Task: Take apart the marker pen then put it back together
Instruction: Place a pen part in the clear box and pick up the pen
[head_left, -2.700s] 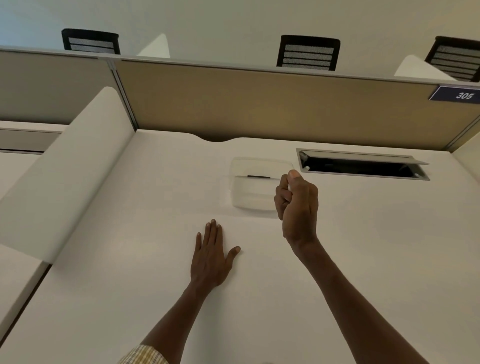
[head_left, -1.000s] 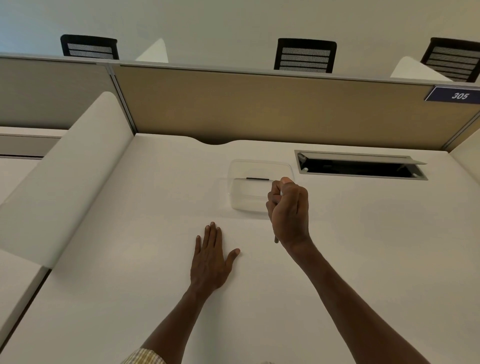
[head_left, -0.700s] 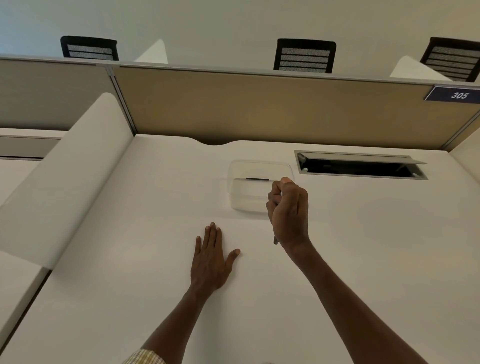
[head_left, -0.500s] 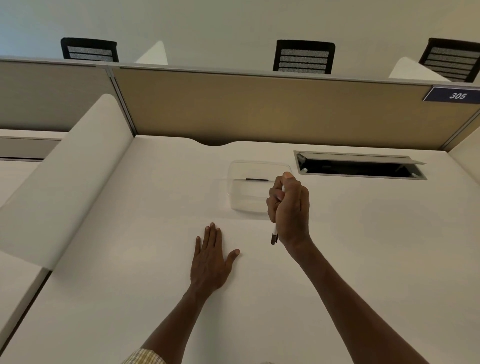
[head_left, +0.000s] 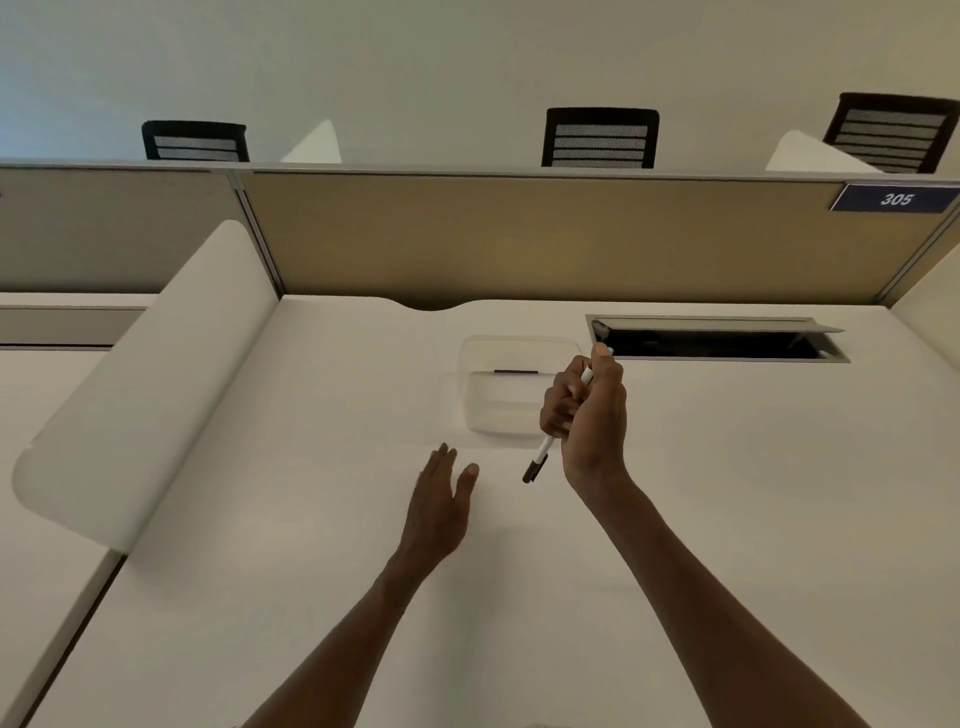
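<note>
My right hand (head_left: 589, 421) is closed around a white marker pen (head_left: 543, 452) with a black cap, held above the desk. The capped end points down and to the left, below my fist, and the white upper end shows above my fingers. My left hand (head_left: 439, 506) is lifted on its edge beside the pen, fingers straight and together, thumb apart, holding nothing. It is a short way left of the pen's cap and not touching it.
A clear plastic tray (head_left: 511, 392) sits on the white desk (head_left: 753, 493) just behind my right hand. An open cable hatch (head_left: 717, 343) lies at the back right. A tan partition (head_left: 519, 239) closes the back and a white divider (head_left: 150, 374) the left side.
My right hand came back from over the tray with the pen, which now sticks out below the fist. My left hand lifted from lying flat on the desk and turned onto its edge.
</note>
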